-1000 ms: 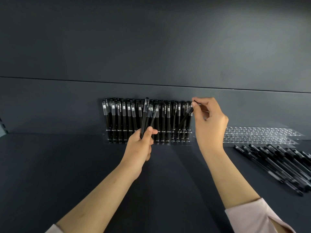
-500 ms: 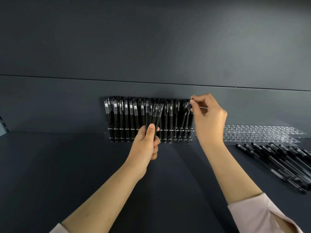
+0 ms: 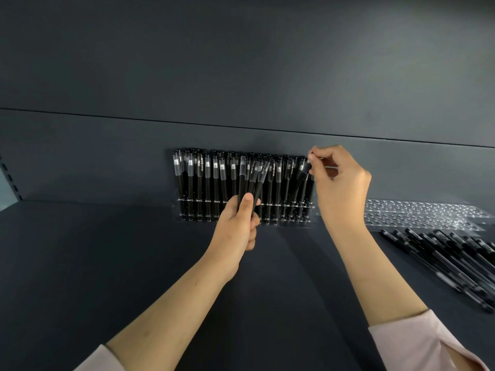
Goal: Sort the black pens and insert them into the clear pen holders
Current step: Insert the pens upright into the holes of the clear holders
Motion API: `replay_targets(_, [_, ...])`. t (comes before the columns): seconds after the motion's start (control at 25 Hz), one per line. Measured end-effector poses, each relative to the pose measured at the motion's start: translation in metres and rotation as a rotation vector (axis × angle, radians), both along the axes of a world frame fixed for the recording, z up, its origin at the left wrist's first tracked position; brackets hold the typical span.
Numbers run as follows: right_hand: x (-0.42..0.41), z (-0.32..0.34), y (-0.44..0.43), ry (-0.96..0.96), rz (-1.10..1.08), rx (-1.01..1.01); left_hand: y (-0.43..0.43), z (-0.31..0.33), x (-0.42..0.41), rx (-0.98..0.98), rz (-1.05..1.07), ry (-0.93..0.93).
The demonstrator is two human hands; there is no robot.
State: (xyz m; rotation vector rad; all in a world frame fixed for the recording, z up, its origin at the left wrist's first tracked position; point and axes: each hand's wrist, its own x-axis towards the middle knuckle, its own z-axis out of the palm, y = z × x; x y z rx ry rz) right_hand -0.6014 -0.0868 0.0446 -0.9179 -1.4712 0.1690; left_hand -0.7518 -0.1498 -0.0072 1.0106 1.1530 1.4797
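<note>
Holding three black pens [image 3: 254,180] upright in a bunch, the left hand [image 3: 235,223] has its fingers curled round their lower barrels, thumb pressed on the front. The right hand [image 3: 340,188] pinches the cap end of one tilted pen [image 3: 301,180], whose tip sits in the right end of the filled clear holder [image 3: 300,222] against the back of the shelf [image 3: 80,263]. That holder's pens stand in overlapping rows, too crowded to count. Each is a slim black barrel with a clear cap showing a silvery band; some carry white lettering, too small to read. To the right lie empty clear holders [image 3: 417,214], apparently two, their edges hard to separate. Loose pens [image 3: 450,261] lie near them, cut off by the frame.
</note>
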Motion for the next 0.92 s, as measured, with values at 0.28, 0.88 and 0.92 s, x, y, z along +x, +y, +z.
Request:
replay_targets(0.28, [0.001, -0.019, 0.023, -0.349, -0.005, -0.056, 0.002, 0.002, 0.001, -0.038, -0.011, -0.046])
replay_targets(0.88, [-0.006, -0.001, -0.007, 0.299, 0.493, -0.474, -0.007, 0.003, 0.008, 0.017, -0.103, 0.071])
replay_targets(0.92, [-0.004, 0.001, -0.006, 0.361, 0.441, -0.437, -0.006, 0.002, 0.008, 0.002, -0.085, 0.063])
